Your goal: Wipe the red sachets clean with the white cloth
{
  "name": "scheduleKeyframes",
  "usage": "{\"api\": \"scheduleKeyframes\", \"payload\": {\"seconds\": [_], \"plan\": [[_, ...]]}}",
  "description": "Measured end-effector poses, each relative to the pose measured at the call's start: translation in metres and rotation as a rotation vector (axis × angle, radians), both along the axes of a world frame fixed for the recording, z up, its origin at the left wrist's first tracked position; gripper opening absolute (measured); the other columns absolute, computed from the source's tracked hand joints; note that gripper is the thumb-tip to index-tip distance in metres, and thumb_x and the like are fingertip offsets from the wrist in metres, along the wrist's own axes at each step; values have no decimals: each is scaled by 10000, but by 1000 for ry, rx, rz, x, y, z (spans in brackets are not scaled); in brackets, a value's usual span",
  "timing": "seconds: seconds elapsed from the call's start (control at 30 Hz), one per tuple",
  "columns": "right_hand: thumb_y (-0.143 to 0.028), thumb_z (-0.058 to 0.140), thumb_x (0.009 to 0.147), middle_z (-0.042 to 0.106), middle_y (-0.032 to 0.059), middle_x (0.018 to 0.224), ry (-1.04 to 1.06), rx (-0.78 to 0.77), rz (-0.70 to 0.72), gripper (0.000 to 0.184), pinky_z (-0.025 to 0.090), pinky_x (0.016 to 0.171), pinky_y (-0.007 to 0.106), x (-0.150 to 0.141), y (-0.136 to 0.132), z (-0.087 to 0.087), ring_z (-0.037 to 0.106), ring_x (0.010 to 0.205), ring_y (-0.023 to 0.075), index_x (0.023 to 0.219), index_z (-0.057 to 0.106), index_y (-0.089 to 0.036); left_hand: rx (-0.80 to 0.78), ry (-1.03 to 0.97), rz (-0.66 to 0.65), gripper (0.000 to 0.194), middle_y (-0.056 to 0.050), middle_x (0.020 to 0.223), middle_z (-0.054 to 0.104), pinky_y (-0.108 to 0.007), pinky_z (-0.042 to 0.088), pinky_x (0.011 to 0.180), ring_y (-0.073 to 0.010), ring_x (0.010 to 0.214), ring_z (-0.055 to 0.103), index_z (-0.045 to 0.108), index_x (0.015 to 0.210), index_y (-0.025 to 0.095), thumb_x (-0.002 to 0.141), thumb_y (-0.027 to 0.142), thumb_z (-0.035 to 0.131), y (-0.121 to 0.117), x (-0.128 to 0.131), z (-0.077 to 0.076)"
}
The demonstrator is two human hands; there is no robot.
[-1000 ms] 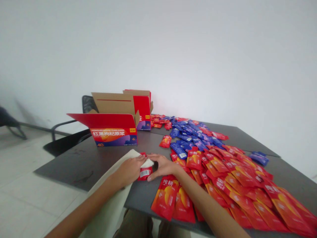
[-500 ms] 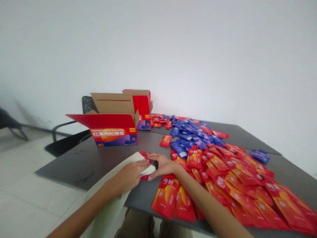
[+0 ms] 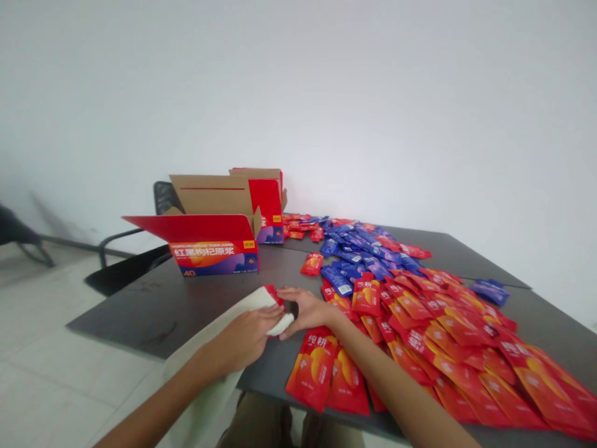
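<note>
My left hand (image 3: 247,337) presses a white cloth (image 3: 233,310) against the tabletop, fingers together on it. Under the cloth lies a red pouch (image 3: 274,294), mostly covered, with only a red strip showing at its far end. My right hand (image 3: 305,311) curves around the right side of that pouch, fingertips at the far edge and thumb at the near edge, seeming to hold it in place. The cloth hangs over the table's front edge beneath my left forearm. Beside my right wrist lie larger red pouches (image 3: 311,368) with orange fruit pictures.
Two opened cartons, a nearer one (image 3: 214,256) and a farther one (image 3: 268,205), stand at the back left. Blue pouches (image 3: 359,242) are heaped mid-table, and a wide pile of red pouches (image 3: 448,330) covers the right. A black chair (image 3: 125,267) stands past the left edge.
My left hand and the cloth have shifted slightly right over the pouch, and the red at its near edge is now covered. My right hand has stayed in place.
</note>
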State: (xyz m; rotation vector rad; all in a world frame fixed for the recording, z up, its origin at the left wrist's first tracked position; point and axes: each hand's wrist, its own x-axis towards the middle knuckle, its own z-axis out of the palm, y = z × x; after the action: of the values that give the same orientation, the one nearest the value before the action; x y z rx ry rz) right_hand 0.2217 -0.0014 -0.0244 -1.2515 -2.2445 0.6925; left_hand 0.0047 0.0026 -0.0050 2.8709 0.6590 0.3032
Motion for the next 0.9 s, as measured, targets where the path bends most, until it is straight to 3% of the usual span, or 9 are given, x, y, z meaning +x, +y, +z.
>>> {"api": "scheduleKeyframes", "payload": {"seconds": [0.07, 0.23, 0.3, 0.43, 0.5, 0.7, 0.9], "plan": [[-537, 850, 442, 479, 128, 1434, -3, -7, -15, 1037, 266, 1142, 451, 0, -1, 1, 406, 1355, 313, 1360, 493, -216, -4, 1, 17, 620, -75, 1409, 503, -346, 315, 1132, -169, 1308, 457, 487, 1364, 167, 767, 32, 393, 4, 0, 1], [-521, 827, 529, 546, 52, 1382, 31, 52, 60, 844, 312, 1121, 397, -1, -4, 8, 486, 1293, 262, 1295, 558, -291, 53, 81, 230, 555, -156, 1357, 540, -373, 373, 1083, -227, 1253, 520, 530, 1312, 84, 783, 31, 372, 36, 5, 5], [-520, 832, 518, 541, 57, 1388, 24, 51, 56, 866, 304, 1125, 407, -1, -3, 6, 473, 1306, 271, 1304, 549, -290, 56, 69, 198, 581, -155, 1371, 527, -363, 364, 1090, -213, 1265, 509, 513, 1327, 80, 769, 23, 363, 31, 5, 3], [-531, 852, 445, 493, 114, 1426, 2, 21, 14, 1004, 281, 1134, 442, 1, 1, -1, 422, 1345, 309, 1343, 513, -236, 8, 9, 9, 632, -74, 1428, 481, -316, 290, 1143, -148, 1331, 424, 483, 1366, 153, 754, 36, 380, 2, -1, -2], [-536, 853, 437, 497, 124, 1420, 2, 20, -2, 1020, 283, 1132, 448, 1, 0, 0, 421, 1344, 317, 1345, 511, -218, -6, 15, 1, 612, -76, 1427, 482, -319, 291, 1143, -155, 1330, 426, 490, 1360, 148, 765, 47, 384, 1, -2, -1], [-524, 824, 534, 575, 30, 1351, 34, 78, 87, 829, 343, 1096, 373, -2, -4, 9, 532, 1244, 250, 1288, 561, -304, 57, 111, 263, 558, -203, 1370, 510, -380, 366, 1085, -246, 1264, 508, 506, 1319, 30, 783, 25, 352, 33, 7, 7], [-538, 852, 439, 496, 123, 1421, -1, 22, 3, 1042, 285, 1135, 436, 0, 1, -2, 424, 1343, 311, 1362, 492, -216, 14, 20, 7, 614, -86, 1421, 489, -317, 302, 1138, -155, 1326, 432, 488, 1358, 140, 764, 28, 382, -7, 2, 2]]}}
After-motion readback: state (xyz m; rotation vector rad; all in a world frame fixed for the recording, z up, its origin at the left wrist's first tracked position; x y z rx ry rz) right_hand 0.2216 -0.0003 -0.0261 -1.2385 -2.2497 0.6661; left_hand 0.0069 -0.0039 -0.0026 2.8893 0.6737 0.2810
